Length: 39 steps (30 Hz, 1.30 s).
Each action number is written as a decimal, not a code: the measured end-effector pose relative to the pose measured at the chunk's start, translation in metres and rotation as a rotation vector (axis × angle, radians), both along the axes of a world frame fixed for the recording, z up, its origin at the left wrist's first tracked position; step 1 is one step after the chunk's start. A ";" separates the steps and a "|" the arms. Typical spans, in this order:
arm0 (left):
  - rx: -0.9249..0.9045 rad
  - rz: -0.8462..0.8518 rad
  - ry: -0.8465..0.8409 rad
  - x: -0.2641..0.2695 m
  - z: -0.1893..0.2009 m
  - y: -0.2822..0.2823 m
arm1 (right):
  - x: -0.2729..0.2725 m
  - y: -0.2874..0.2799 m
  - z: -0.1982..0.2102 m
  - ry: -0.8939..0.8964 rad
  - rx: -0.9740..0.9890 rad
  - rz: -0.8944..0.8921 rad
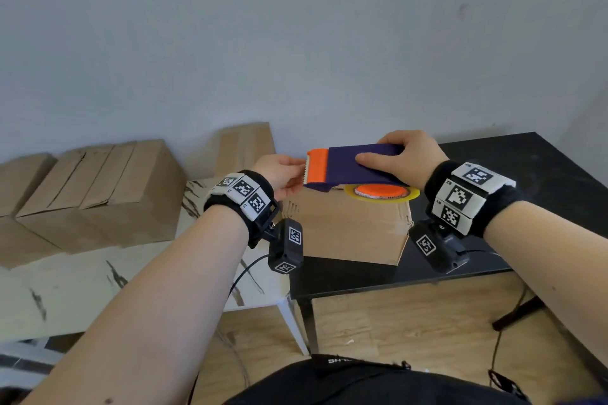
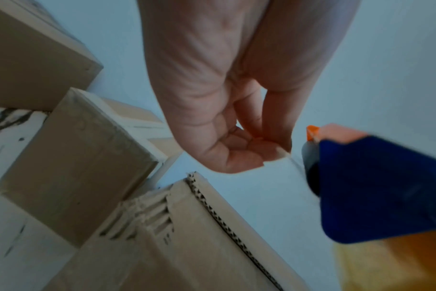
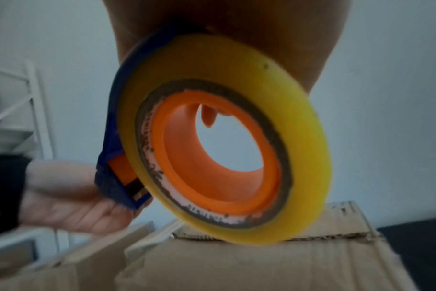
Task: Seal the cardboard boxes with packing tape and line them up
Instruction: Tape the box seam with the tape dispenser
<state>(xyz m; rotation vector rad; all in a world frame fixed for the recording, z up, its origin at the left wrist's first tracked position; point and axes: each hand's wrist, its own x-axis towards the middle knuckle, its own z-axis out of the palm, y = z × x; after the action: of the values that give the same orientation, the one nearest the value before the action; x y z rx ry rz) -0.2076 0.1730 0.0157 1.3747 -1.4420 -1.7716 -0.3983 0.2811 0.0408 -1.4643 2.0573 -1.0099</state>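
Observation:
A cardboard box (image 1: 352,230) stands on the black table (image 1: 526,174), its top edge crumpled at the corners. Just above it my right hand (image 1: 394,154) grips a blue tape dispenser (image 1: 355,164) with an orange cutter end and a yellow tape roll (image 1: 381,196). In the right wrist view the roll (image 3: 224,59) hangs over the box (image 3: 261,265), and one fingertip (image 3: 208,116) shows through the orange core. My left hand (image 1: 297,171) is at the cutter end. Its thumb and fingers (image 2: 274,149) pinch together on what looks like the clear tape end, beside the dispenser (image 2: 373,187).
Several closed cardboard boxes (image 1: 98,191) stand in a row on the white marbled table (image 1: 82,273) to the left, with another box (image 1: 246,145) against the wall behind. Cables trail over the wooden floor (image 1: 378,316) under the black table.

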 end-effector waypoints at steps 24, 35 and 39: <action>-0.266 0.086 -0.487 0.033 -0.023 -0.049 | -0.012 0.002 0.007 0.388 0.172 -0.128; -0.303 0.005 -0.534 0.026 -0.055 -0.070 | -0.002 -0.010 0.006 0.488 0.263 -0.141; -0.323 -0.032 -0.564 0.021 -0.060 -0.071 | 0.000 -0.012 0.007 0.502 0.285 -0.158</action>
<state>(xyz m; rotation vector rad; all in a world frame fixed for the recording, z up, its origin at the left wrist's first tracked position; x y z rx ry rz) -0.1862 0.1021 -0.0445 1.7501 -1.9394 -1.1320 -0.3981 0.2694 0.0477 -1.5288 2.5706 -0.3909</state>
